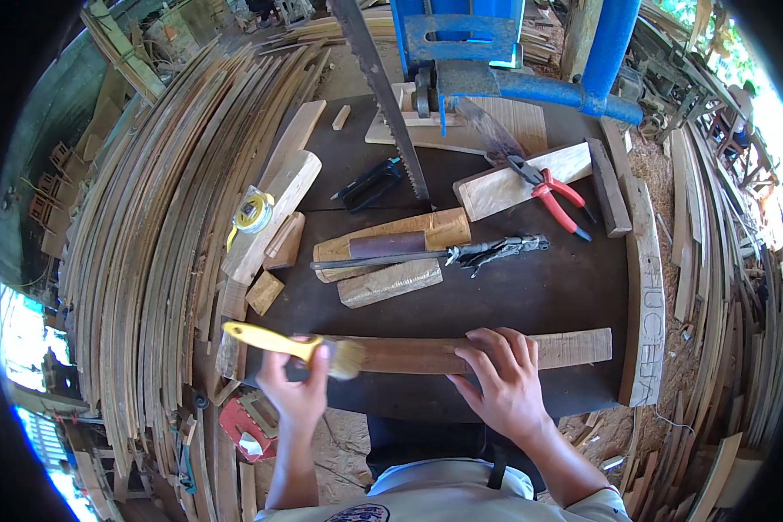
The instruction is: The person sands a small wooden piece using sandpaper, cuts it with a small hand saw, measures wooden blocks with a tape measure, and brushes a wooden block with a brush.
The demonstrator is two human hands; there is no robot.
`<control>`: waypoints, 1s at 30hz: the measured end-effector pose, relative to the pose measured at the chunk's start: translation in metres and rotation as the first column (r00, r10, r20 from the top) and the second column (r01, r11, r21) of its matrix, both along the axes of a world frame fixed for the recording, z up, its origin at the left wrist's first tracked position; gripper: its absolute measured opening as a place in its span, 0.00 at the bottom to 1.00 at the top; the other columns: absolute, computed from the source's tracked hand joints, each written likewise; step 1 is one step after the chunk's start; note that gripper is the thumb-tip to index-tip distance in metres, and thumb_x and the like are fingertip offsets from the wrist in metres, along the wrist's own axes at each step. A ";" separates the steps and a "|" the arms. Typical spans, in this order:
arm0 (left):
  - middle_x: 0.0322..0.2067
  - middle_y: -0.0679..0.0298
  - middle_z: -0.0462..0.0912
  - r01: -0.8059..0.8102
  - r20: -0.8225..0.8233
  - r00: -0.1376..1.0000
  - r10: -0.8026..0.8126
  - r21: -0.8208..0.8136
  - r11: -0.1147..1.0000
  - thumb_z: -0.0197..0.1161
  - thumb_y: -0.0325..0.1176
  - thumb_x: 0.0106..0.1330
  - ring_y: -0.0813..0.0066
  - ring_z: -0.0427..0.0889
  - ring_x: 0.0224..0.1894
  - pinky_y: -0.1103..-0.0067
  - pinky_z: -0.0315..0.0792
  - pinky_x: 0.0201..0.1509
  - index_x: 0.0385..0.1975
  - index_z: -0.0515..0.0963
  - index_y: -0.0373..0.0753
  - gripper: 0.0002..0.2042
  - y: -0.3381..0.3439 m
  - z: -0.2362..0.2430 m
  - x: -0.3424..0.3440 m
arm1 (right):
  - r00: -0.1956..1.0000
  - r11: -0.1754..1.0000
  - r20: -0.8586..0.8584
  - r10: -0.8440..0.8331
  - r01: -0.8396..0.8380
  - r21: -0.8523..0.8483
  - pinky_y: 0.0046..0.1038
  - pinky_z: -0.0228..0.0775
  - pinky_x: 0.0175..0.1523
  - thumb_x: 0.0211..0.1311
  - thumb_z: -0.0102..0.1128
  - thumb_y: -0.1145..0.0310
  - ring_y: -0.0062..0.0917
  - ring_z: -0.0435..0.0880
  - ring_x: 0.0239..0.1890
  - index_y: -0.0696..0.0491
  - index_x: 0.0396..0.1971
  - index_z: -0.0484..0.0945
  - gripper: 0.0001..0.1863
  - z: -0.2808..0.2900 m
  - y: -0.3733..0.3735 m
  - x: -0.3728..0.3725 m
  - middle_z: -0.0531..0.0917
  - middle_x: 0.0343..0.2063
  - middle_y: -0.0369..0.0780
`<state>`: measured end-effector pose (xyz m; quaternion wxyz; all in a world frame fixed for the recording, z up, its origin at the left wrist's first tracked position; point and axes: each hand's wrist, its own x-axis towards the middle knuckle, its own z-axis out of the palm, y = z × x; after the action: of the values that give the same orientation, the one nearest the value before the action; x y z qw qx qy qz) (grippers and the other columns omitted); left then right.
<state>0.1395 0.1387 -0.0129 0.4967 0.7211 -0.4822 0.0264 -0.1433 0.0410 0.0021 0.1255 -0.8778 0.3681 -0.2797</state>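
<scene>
We have a brush (289, 344) with a yellow handle (259, 335) and pale bristles (348, 358), its bristle end pointing right, over the left end of a long, narrow brown board (409, 355) lying crosswise near the front edge of the dark tabletop (548, 296).

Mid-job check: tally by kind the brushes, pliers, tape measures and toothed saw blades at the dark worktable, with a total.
Brushes: 1, the yellow-handled brush in the left hand
Pliers: 1
Tape measures: 1
Toothed saw blades: 1
Total: 4
</scene>
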 end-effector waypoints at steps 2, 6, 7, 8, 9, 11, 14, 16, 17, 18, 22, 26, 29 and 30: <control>0.34 0.63 0.88 -0.111 -0.010 0.994 0.112 0.088 0.990 0.75 0.26 0.65 0.80 0.82 0.35 0.80 0.72 0.39 0.46 0.80 0.31 0.14 0.012 0.000 0.016 | 0.999 0.999 -0.012 0.033 -0.033 0.005 0.45 0.68 0.60 0.53 0.79 0.64 0.39 0.78 0.56 0.48 0.50 0.80 0.24 0.001 -0.005 0.000 0.80 0.53 0.40; 0.31 0.62 0.89 -0.084 0.405 0.909 0.100 -0.055 0.995 0.78 0.29 0.62 0.69 0.84 0.27 0.74 0.73 0.30 0.39 0.83 0.35 0.11 -0.005 0.008 -0.012 | 0.999 0.999 0.012 0.051 -0.052 0.003 0.44 0.68 0.60 0.50 0.80 0.65 0.38 0.78 0.55 0.48 0.52 0.80 0.27 -0.003 -0.007 0.001 0.80 0.52 0.39; 0.30 0.62 0.88 0.047 0.375 0.927 -0.035 -0.023 0.999 0.78 0.30 0.61 0.67 0.84 0.27 0.72 0.74 0.30 0.39 0.83 0.36 0.11 -0.013 0.011 -0.029 | 0.999 0.999 0.024 0.045 -0.045 0.009 0.44 0.68 0.61 0.49 0.80 0.66 0.38 0.78 0.55 0.48 0.53 0.80 0.29 -0.003 -0.005 0.001 0.80 0.53 0.39; 0.30 0.62 0.88 0.180 0.339 0.925 -0.170 0.003 0.984 0.79 0.32 0.61 0.65 0.85 0.27 0.70 0.75 0.30 0.39 0.83 0.36 0.12 -0.021 0.012 -0.049 | 0.999 0.999 0.021 0.047 -0.047 0.004 0.44 0.68 0.61 0.49 0.80 0.66 0.38 0.78 0.55 0.48 0.53 0.80 0.29 -0.003 -0.003 0.002 0.80 0.53 0.39; 0.28 0.63 0.86 0.278 0.291 0.917 -0.274 0.027 0.960 0.79 0.32 0.61 0.65 0.85 0.26 0.69 0.76 0.30 0.38 0.83 0.37 0.11 -0.027 0.012 -0.071 | 0.999 0.998 0.047 0.024 -0.027 0.059 0.45 0.68 0.62 0.48 0.80 0.68 0.40 0.77 0.57 0.48 0.56 0.78 0.32 -0.004 -0.001 0.000 0.78 0.55 0.41; 0.29 0.62 0.87 0.428 0.162 0.889 -0.429 0.039 0.903 0.79 0.31 0.60 0.66 0.86 0.27 0.71 0.78 0.32 0.37 0.83 0.38 0.11 -0.038 0.007 -0.108 | 0.997 0.995 0.074 0.005 -0.013 0.100 0.46 0.67 0.64 0.47 0.79 0.70 0.42 0.77 0.59 0.48 0.59 0.76 0.35 -0.001 -0.002 0.000 0.77 0.58 0.42; 0.32 0.61 0.88 0.490 0.004 0.872 -0.490 0.035 0.871 0.79 0.30 0.60 0.67 0.88 0.28 0.75 0.79 0.33 0.38 0.84 0.37 0.11 -0.045 0.006 -0.122 | 0.989 0.989 0.147 0.014 -0.035 0.146 0.48 0.66 0.68 0.46 0.77 0.75 0.46 0.73 0.64 0.48 0.67 0.71 0.43 0.004 -0.005 -0.004 0.72 0.63 0.45; 0.29 0.60 0.87 0.444 -0.065 0.895 -0.441 0.043 0.895 0.79 0.30 0.60 0.71 0.87 0.28 0.75 0.79 0.32 0.37 0.83 0.36 0.11 -0.051 0.010 -0.117 | 0.988 0.962 0.140 0.061 -0.096 0.256 0.48 0.64 0.72 0.45 0.76 0.76 0.49 0.69 0.67 0.49 0.70 0.69 0.46 0.010 -0.006 -0.008 0.70 0.66 0.47; 0.27 0.61 0.86 0.382 -0.046 0.923 -0.381 0.018 0.924 0.78 0.30 0.61 0.73 0.86 0.27 0.76 0.77 0.31 0.37 0.82 0.35 0.11 -0.054 0.008 -0.107 | 0.985 0.953 0.158 0.072 -0.115 0.281 0.48 0.63 0.73 0.46 0.76 0.75 0.49 0.70 0.67 0.50 0.71 0.67 0.47 0.014 -0.008 -0.010 0.70 0.65 0.48; 0.26 0.62 0.86 0.312 -0.024 0.950 -0.312 -0.005 0.950 0.78 0.29 0.61 0.75 0.84 0.26 0.78 0.76 0.29 0.36 0.82 0.35 0.11 -0.054 0.003 -0.092 | 0.984 0.953 0.164 0.067 -0.112 0.281 0.48 0.63 0.73 0.46 0.76 0.75 0.49 0.70 0.67 0.50 0.71 0.67 0.47 0.017 -0.009 -0.011 0.70 0.65 0.48; 0.24 0.58 0.82 -0.034 0.124 0.992 0.027 0.058 0.998 0.77 0.31 0.64 0.65 0.81 0.23 0.71 0.72 0.28 0.33 0.78 0.34 0.12 -0.034 0.011 -0.023 | 0.974 0.953 0.178 0.139 -0.181 0.243 0.47 0.64 0.71 0.50 0.77 0.69 0.47 0.72 0.66 0.53 0.71 0.66 0.46 0.018 -0.015 -0.007 0.73 0.64 0.48; 0.24 0.57 0.82 -0.146 0.247 0.959 0.136 0.020 0.989 0.76 0.28 0.64 0.59 0.80 0.24 0.68 0.72 0.30 0.32 0.76 0.35 0.11 -0.020 0.015 -0.005 | 0.968 0.953 0.185 0.171 -0.210 0.218 0.46 0.64 0.71 0.52 0.79 0.61 0.47 0.74 0.64 0.56 0.71 0.66 0.46 0.016 -0.024 -0.009 0.75 0.61 0.48; 0.28 0.57 0.83 0.033 0.357 0.933 -0.045 0.041 0.999 0.78 0.29 0.60 0.58 0.82 0.26 0.67 0.73 0.30 0.31 0.78 0.39 0.11 -0.023 0.015 -0.039 | 0.954 0.946 0.240 0.179 -0.234 0.225 0.45 0.64 0.70 0.54 0.78 0.58 0.48 0.74 0.63 0.58 0.70 0.68 0.45 0.024 -0.030 -0.007 0.77 0.59 0.51; 0.29 0.59 0.83 0.152 0.376 0.913 -0.157 0.042 0.987 0.79 0.29 0.56 0.59 0.83 0.27 0.67 0.73 0.30 0.31 0.79 0.41 0.12 -0.030 0.010 -0.056 | 0.940 0.939 0.281 0.192 -0.259 0.224 0.45 0.63 0.70 0.55 0.78 0.57 0.48 0.74 0.63 0.58 0.70 0.68 0.45 0.025 -0.031 -0.007 0.77 0.59 0.52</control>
<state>0.0835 0.1084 -0.0027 0.3906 0.6650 -0.6246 0.1227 -0.1499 0.0100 0.0276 0.3164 -0.8472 0.2783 -0.3237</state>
